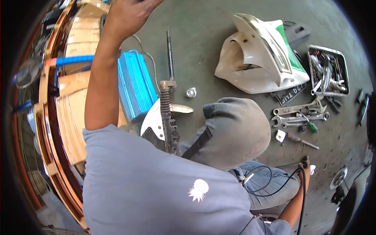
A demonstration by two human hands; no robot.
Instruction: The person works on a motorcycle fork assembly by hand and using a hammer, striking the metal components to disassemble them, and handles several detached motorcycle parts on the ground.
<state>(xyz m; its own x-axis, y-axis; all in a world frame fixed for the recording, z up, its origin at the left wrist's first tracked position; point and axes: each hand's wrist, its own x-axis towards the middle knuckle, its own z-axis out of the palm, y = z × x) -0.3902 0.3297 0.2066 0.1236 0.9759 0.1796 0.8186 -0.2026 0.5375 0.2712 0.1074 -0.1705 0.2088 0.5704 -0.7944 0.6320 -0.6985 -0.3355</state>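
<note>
My left arm reaches up and forward, and my left hand [131, 15] is cut off by the upper edge. Its fingers are mostly out of the picture, so what it touches cannot be seen. Low on the right, my right hand [304, 172] is beside my bent knee, its fingers appearing curled. A dark shape shows at its fingertips and a small shiny piece [312, 169] next to it; what it holds is unclear. A black cable [300, 203] passes over this hand. In front of me a motorcycle fork leg [168, 113] with a ribbed rubber boot stands near a white fender piece [152, 121].
A white and green motorcycle fairing [258, 58] lies ahead. To the right are a metal tray [346, 70] of tools, several wrenches [301, 117], a screwdriver [303, 141] and a round metal disc [338, 178]. A blue metal box [137, 84] and cardboard boxes [72, 117] on a rack stand left.
</note>
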